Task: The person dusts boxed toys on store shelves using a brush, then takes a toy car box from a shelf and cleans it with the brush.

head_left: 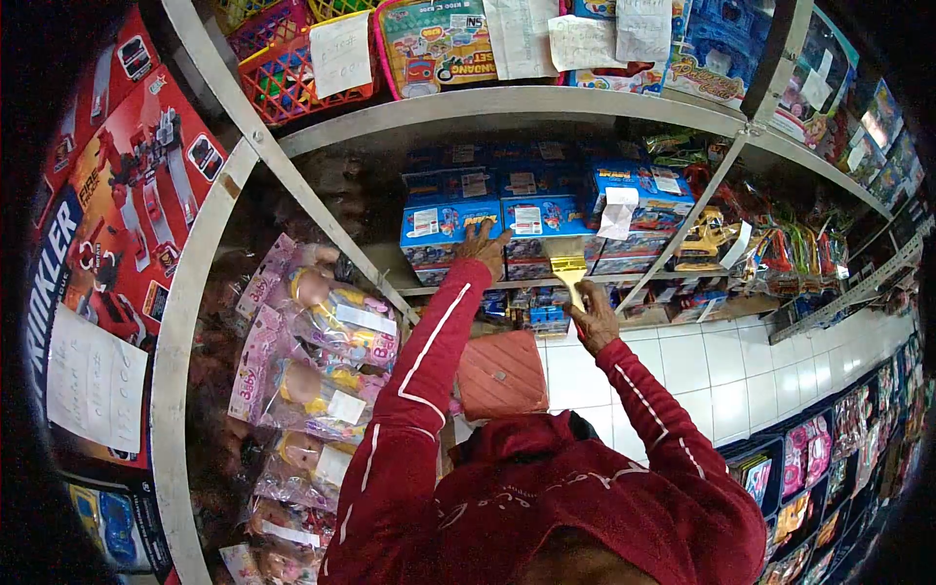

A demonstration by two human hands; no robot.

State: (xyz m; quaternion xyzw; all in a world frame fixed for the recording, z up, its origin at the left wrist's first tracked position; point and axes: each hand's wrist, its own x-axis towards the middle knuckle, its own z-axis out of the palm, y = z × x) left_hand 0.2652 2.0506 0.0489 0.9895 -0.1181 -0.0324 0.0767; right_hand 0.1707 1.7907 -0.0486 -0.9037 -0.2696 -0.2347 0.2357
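Observation:
My left hand (pixel 483 246) rests on the front of a blue toy box (pixel 444 216), its fingers stretched out over the top edge. In my right hand (pixel 595 320) is a paintbrush (pixel 567 267) with a gold-coloured ferrule and a dark red handle. Its pale bristles point up at the front of another blue box (pixel 549 216), seemingly close to it; whether they touch is hard to tell. White labels are stuck on these boxes. To the right, a further blue box (pixel 643 190) has a paper slip hanging from it.
A metal shelf frame (pixel 517 102) crosses above my hands, with a slanting post (pixel 327 205) on the left. Bagged baby dolls (pixel 327 390) lie on the left. Bagged toys (pixel 780 244) fill the right end. Below are a red-brown stool-like block (pixel 501 375) and white floor tiles (pixel 687 366).

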